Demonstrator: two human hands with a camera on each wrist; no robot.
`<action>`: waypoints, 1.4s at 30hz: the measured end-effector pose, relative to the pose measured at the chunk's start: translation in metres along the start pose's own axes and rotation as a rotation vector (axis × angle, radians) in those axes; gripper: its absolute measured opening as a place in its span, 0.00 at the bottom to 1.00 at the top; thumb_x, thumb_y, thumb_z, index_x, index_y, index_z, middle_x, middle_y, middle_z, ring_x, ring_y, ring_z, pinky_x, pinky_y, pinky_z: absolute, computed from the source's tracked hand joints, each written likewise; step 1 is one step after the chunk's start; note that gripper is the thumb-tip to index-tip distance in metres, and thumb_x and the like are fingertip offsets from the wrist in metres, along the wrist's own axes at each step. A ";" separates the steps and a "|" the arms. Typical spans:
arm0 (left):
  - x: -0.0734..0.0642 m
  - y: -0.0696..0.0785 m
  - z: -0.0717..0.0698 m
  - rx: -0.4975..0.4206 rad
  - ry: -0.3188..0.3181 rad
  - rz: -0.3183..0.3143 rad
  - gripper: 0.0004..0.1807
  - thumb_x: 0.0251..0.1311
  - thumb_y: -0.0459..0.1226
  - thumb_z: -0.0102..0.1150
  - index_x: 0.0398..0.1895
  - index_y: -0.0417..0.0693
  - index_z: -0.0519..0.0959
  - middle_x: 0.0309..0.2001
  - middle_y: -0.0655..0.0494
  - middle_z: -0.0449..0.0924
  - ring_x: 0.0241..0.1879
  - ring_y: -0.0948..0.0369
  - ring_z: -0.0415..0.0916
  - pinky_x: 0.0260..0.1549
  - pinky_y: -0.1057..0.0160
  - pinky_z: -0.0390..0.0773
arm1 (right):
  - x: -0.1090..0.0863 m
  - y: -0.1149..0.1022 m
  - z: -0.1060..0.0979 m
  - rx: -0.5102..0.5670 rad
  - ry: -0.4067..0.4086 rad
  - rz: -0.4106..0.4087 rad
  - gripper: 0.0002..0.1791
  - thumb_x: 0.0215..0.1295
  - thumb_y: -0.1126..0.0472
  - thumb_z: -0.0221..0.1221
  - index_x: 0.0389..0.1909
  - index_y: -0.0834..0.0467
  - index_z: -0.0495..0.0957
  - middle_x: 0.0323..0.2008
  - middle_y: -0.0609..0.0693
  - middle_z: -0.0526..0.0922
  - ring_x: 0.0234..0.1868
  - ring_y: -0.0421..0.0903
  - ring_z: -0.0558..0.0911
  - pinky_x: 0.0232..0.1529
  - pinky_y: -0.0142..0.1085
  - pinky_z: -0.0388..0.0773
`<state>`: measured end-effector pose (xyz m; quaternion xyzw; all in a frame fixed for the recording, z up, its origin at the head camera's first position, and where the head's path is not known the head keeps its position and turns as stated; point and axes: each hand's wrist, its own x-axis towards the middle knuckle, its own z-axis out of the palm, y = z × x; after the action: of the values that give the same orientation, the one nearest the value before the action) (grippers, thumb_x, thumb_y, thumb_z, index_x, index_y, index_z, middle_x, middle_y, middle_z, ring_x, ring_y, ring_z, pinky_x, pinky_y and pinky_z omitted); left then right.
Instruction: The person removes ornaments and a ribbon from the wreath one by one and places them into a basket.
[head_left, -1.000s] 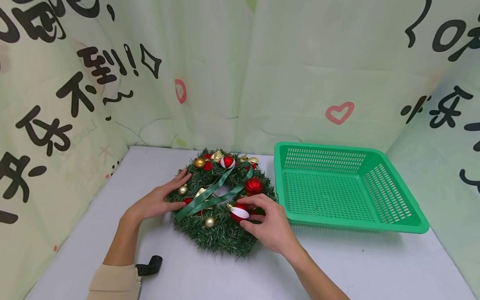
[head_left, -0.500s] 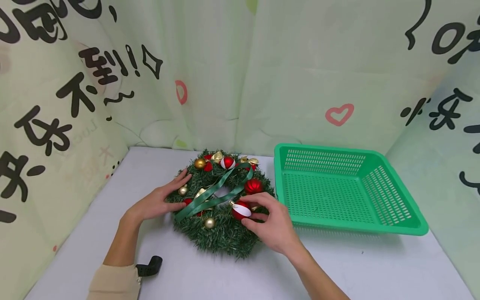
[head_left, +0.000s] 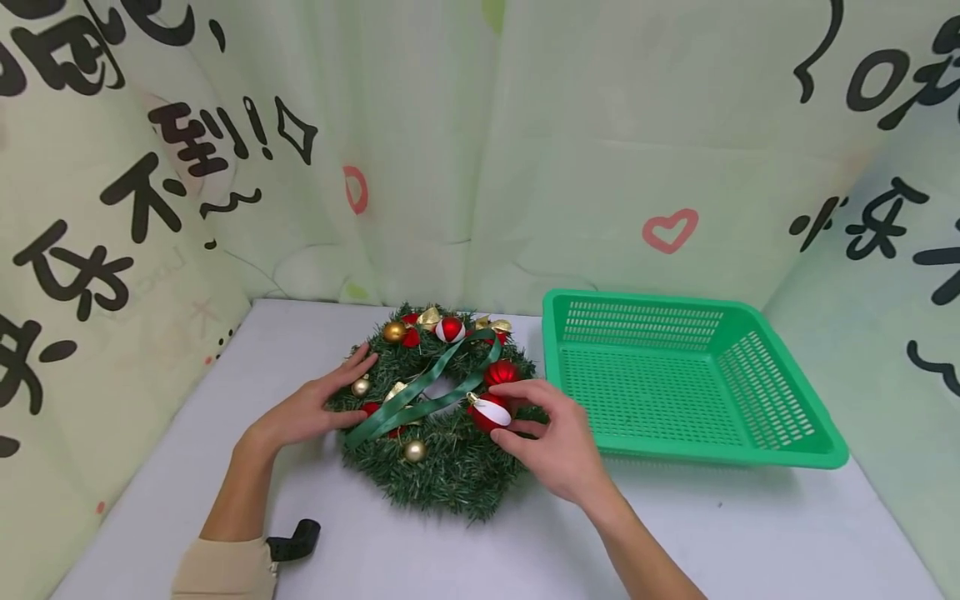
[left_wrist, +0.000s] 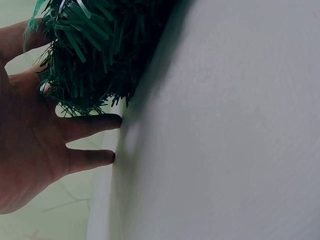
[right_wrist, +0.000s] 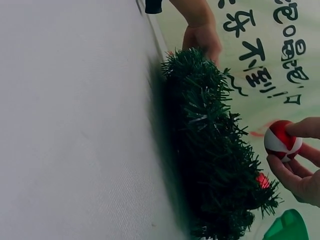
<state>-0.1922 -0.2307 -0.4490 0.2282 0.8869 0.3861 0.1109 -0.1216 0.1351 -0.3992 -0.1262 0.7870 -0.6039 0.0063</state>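
Note:
A green Christmas wreath lies on the white table. My left hand rests against its left edge with fingers spread; in the left wrist view, straight fingers reach past the greenery down to the tabletop. Between thumb and fingertips, my right hand pinches a red-and-white Christmas bauble with a gold cap, over the wreath's right side. The right wrist view shows this bauble held above the greenery. On the wreath sit a ribbed red bauble, a looped green ribbon and small gold balls.
A green plastic basket stands on the right, close to the wreath. Part of a black object shows by the left sleeve. Printed curtains enclose the back and sides.
The right hand has carried the bauble slightly right and toward the far side of the wreath. The left hand keeps its place. The head view has shifted a little.

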 end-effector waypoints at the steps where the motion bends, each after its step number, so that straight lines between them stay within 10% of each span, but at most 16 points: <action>1: 0.000 0.000 0.000 -0.001 0.001 0.002 0.46 0.70 0.46 0.65 0.86 0.59 0.51 0.86 0.55 0.37 0.83 0.38 0.41 0.72 0.26 0.53 | 0.000 0.000 -0.001 -0.002 0.002 -0.001 0.27 0.55 0.78 0.71 0.56 0.55 0.86 0.56 0.54 0.82 0.56 0.54 0.81 0.51 0.36 0.86; 42: 0.000 0.001 0.000 0.017 -0.002 -0.008 0.47 0.70 0.49 0.65 0.86 0.59 0.51 0.86 0.54 0.36 0.82 0.38 0.42 0.72 0.26 0.54 | 0.005 -0.002 -0.028 -0.086 0.123 -0.025 0.26 0.58 0.73 0.73 0.58 0.55 0.85 0.54 0.55 0.83 0.57 0.53 0.83 0.50 0.37 0.87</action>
<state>-0.1919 -0.2308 -0.4483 0.2261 0.8908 0.3780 0.1115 -0.1308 0.1604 -0.3888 -0.0989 0.8094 -0.5762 -0.0550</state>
